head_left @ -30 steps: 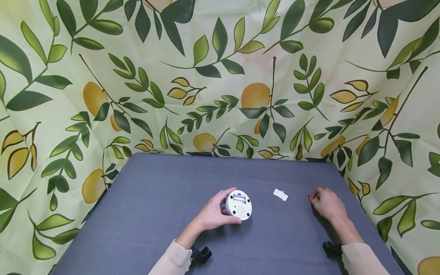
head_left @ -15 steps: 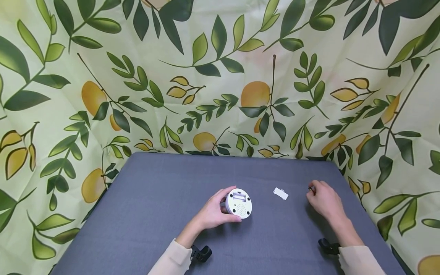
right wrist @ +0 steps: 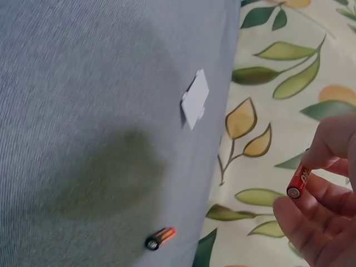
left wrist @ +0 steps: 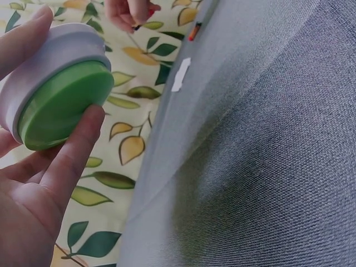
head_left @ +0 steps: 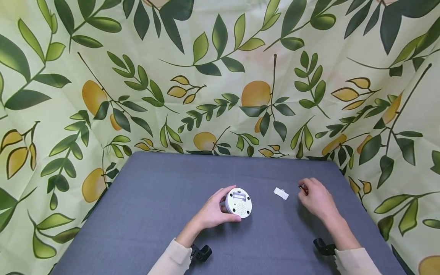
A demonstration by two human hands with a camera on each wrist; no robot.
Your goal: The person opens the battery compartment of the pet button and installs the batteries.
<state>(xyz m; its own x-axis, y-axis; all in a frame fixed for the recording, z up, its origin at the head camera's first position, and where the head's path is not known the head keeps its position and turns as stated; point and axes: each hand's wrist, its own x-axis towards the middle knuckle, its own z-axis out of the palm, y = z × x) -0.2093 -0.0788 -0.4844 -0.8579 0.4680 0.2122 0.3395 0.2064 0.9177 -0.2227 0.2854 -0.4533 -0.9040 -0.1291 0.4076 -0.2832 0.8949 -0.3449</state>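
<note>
My left hand [head_left: 214, 212] grips a round white push-button device [head_left: 240, 208] by its sides, off the table. Its underside faces my head camera, showing a battery compartment [head_left: 239, 196] with no cover, small dark feet and a pattern of holes. From the left wrist, its green button top [left wrist: 67, 105] shows, one finger against it. At the right, my right hand [head_left: 319, 199] pinches a red and black battery [right wrist: 299, 182] between thumb and fingers, raised above the cloth. A second battery [right wrist: 160, 238] lies on the table; in the head view it is hidden.
A small white battery cover [head_left: 281, 193] lies on the grey cloth-covered table [head_left: 165, 191] between my two hands. Behind the table and along its sides hangs a leaf-and-fruit patterned cloth [head_left: 220, 88].
My right hand has lifted the battery from the table and moved left with it, nearer the white cover. My left hand and the push-button device have stayed almost still.
</note>
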